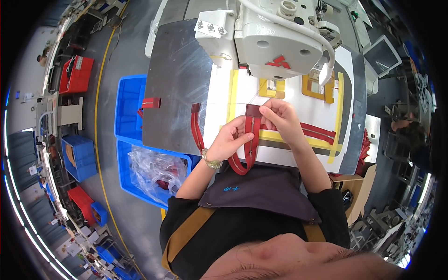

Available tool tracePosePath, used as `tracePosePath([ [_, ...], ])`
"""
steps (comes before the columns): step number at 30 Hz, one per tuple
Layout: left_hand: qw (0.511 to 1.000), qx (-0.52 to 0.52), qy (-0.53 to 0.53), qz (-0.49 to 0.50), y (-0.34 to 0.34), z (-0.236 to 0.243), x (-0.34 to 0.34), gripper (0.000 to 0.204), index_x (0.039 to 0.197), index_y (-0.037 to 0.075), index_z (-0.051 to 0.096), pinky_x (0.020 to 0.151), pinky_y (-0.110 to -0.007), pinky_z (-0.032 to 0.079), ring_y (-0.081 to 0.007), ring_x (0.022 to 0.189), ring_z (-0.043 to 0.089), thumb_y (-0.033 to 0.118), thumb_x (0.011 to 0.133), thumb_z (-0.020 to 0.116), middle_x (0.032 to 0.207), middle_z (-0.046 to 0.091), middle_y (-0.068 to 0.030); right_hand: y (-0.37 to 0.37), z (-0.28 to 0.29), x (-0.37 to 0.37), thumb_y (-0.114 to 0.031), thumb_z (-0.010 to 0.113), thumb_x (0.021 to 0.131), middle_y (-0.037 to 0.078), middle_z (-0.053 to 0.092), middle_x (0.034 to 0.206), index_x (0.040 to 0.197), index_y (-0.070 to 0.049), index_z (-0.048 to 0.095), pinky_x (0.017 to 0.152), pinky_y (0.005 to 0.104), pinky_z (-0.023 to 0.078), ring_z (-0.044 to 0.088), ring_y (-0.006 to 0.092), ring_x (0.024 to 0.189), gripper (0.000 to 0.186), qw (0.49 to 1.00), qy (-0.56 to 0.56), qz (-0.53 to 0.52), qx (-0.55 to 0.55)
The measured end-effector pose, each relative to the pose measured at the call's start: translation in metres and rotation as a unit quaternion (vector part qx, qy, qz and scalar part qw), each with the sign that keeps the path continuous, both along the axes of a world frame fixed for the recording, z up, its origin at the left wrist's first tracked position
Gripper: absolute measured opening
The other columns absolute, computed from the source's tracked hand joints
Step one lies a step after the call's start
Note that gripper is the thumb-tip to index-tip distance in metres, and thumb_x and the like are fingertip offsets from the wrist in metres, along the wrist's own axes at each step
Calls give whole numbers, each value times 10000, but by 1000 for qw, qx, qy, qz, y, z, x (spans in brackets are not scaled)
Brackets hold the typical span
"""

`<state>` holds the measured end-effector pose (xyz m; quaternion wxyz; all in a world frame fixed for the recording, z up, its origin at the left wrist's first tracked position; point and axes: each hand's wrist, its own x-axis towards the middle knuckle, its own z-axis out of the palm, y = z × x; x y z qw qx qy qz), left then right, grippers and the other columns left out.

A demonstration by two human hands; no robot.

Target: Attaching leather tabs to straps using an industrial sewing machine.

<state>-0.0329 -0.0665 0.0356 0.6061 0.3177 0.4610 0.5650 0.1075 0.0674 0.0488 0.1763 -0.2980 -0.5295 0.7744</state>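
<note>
Between my hands, above the front of the sewing machine's work surface, is a red zipper (250,133) with a metal-toned strip down its middle and a darker red tab at its upper end. Its lower part loops down and around near my apron. My left hand (231,140) pinches the zipper's left side, thumb across the front. The fingers of my right hand (280,119) are closed at the tab's right edge. A thin thread runs leftward from the tab toward the dark end of another red strip (195,122), which hangs beside my left wrist.
A white sewing machine head (280,46) stands just beyond my hands. Yellow clamp frames (318,88) lie on the white sheet, with another red zipper (317,133) at right. A red piece (151,102) lies on the dark tabletop (177,60). Blue bins (122,163) stand at left.
</note>
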Motion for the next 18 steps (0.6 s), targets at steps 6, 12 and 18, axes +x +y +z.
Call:
tracePosePath([
  [6,994,-60,-15,-93,-23,-5,0,402,1350,-34,393,923,-278,448,-128,1000,595,30,958,455,1046,629,-73,6,-5,-14,-135,573,924,15,581,649,800,-27,579,459,183,296,399,21,507,165,1000,27,3,-9],
  [12,984,-97,-70,-129,-67,-15,-24,450,1398,-24,337,903,-308,480,-193,1036,617,46,966,438,1096,642,-142,8,-11,-45,-156,574,928,9,571,650,819,-29,581,465,179,302,403,23,503,167,1000,1,11,-19],
  [18,981,-170,95,-18,-125,-17,-64,558,1445,48,296,897,-267,469,-159,980,619,41,936,525,1041,656,-86,19,-26,-64,-222,627,896,-5,565,582,837,-21,643,496,285,363,425,115,493,211,910,-202,162,325],
])
